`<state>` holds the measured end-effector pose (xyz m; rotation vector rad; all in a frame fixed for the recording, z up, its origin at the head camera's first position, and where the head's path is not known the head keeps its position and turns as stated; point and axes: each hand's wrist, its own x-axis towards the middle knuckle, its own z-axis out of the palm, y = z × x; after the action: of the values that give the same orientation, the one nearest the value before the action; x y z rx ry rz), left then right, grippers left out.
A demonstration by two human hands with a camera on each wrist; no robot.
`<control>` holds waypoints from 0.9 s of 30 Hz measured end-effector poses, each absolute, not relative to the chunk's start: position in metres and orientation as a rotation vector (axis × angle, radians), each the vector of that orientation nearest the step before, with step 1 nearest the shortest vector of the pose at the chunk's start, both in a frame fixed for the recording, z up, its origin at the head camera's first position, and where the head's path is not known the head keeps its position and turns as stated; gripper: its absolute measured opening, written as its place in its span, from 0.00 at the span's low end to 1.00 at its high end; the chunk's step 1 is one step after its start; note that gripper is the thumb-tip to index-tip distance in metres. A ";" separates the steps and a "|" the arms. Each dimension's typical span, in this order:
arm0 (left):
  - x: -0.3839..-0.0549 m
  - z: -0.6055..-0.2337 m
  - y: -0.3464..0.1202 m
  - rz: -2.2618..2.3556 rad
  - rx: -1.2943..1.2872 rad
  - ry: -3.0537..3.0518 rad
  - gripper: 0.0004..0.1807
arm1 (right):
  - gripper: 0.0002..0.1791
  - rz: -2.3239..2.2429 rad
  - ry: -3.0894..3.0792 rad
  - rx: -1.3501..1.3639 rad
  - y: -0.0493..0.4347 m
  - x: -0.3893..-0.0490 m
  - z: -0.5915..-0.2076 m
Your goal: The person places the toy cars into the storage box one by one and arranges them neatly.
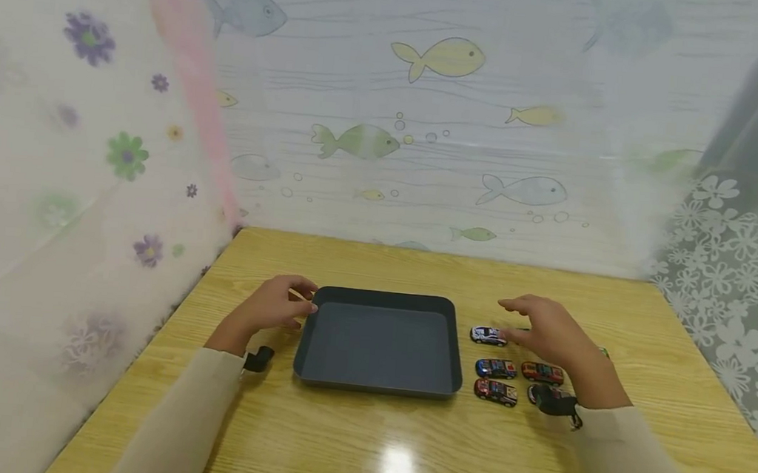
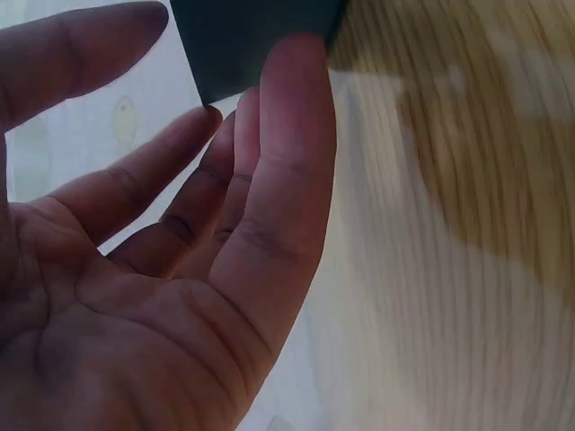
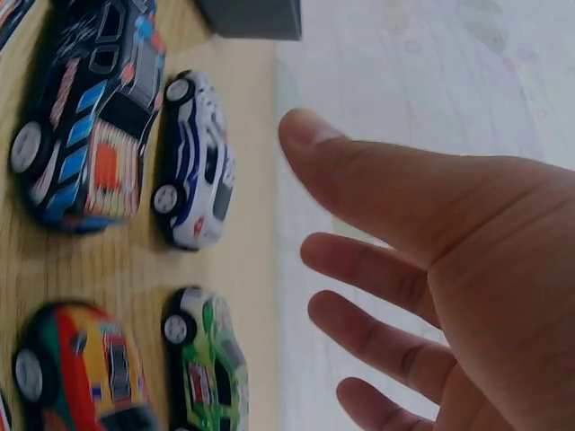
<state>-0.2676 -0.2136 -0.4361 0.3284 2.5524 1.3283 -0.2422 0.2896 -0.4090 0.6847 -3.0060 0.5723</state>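
A dark grey rectangular tray [image 1: 380, 348] lies on the table. My left hand [image 1: 269, 306] is at its left end, fingers loosely bent and fingertips right at the rim; in the left wrist view they overlap the tray's wall [image 2: 243, 40]. To the right, my right hand [image 1: 548, 331] hovers with fingers spread, holding nothing. Toy cars stand around and below it: a white and blue one [image 3: 196, 162], a blue and black one [image 1: 495, 368], a red one [image 1: 495, 392], a red and yellow one [image 3: 85, 368] and a green one [image 3: 211, 359]. The right hand partly hides the green car in the head view.
The light wood table [image 1: 335, 448] carries everything. Behind it hangs a fish-print curtain [image 1: 356, 190], with a flower-print sheet [image 1: 87, 206] at left and a lace-patterned one [image 1: 742, 295] at right. Black straps [image 1: 556, 404] circle both wrists. Another car [image 1: 533, 395] is partly covered by the right strap.
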 end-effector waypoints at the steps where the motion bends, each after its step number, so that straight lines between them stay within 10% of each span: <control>1: -0.268 -0.437 -0.213 1.358 0.325 2.527 0.28 | 0.30 0.574 -3.002 0.684 0.289 -0.243 -0.410; 27: -0.276 -0.453 -0.216 1.669 0.131 2.157 0.28 | 0.18 0.496 -3.056 0.644 0.268 -0.251 -0.425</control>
<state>-0.2762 -0.2159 -0.4526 0.1312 2.1571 1.6689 -0.2513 0.2683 -0.4251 0.6439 -3.0556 0.4963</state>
